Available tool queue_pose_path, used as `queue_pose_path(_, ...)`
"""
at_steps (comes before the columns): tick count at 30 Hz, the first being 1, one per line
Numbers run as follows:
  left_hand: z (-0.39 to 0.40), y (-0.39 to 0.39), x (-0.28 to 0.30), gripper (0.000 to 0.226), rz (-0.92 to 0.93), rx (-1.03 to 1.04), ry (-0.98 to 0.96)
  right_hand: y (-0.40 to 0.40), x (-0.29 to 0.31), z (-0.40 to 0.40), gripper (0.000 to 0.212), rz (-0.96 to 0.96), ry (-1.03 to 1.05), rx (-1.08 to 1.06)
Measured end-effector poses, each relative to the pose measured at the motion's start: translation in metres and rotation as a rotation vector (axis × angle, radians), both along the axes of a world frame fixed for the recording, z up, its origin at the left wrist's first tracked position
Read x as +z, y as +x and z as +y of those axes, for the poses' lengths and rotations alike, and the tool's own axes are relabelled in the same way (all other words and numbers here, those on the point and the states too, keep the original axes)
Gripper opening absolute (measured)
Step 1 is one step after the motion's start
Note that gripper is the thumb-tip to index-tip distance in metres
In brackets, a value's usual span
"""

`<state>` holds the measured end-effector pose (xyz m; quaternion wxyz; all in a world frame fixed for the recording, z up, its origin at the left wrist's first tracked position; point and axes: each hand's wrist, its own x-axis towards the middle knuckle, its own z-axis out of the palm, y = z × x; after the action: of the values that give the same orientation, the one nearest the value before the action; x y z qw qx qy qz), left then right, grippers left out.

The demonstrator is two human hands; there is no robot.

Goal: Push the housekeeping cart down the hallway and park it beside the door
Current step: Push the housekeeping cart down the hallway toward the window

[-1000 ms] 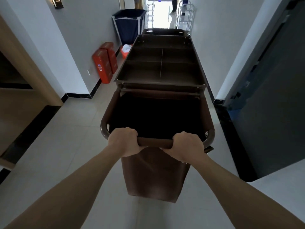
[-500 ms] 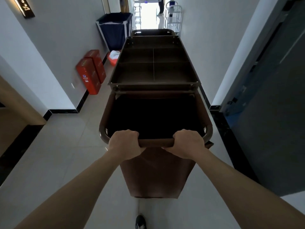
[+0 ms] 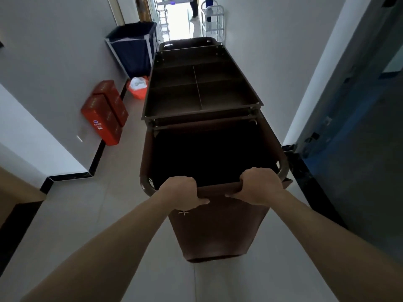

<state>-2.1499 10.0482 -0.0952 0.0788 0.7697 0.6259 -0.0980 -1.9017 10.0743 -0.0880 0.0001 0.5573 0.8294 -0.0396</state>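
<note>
The brown housekeeping cart [image 3: 202, 110] fills the middle of the hallway, its divided top tray ahead and a dark open linen bag nearest me. My left hand [image 3: 182, 190] grips the near handle bar [image 3: 218, 188] on its left part. My right hand [image 3: 260, 185] grips the same bar on the right. A dark door [image 3: 357, 131] stands in the right wall, level with the bag end of the cart.
Along the left wall stand two red boxes [image 3: 104, 114], an orange bin [image 3: 138, 87] with white contents and a navy laundry hamper [image 3: 133, 49]. A metal trolley [image 3: 212, 20] and a person's legs [image 3: 194, 7] are at the bright far end. Black skirting lines both walls.
The cart and I have rolled forward down the hallway. The red boxes and the left wall corner have come closer, and the cart now angles slightly left. Both hands keep their grip.
</note>
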Motion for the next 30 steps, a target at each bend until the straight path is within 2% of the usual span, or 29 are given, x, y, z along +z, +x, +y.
queue_pose_path(13,0.175,-0.026,0.007,0.056,0.088,-0.019,0.018,-0.029,0.0,0.198,0.06,-0.018,-0.215,0.059)
queue_pose_path(17,0.226,-0.033,0.014,0.059,0.175,-0.016,-0.024,-0.039,0.003,0.255,0.049,-0.073,-0.354,0.157)
queue_pose_path(22,0.276,-0.047,0.009,0.058,0.156,0.027,0.038,-0.051,-0.003,0.311,0.036,-0.085,-0.259,0.266)
queue_pose_path(27,0.326,-0.063,0.011,0.058,0.152,0.078,0.05,-0.063,0.0,0.36,0.042,0.031,-0.266,0.326)
queue_pose_path(30,0.357,-0.078,0.01,0.058,0.138,0.089,0.088,-0.075,-0.001,0.391,0.057,0.09,-0.239,0.348)
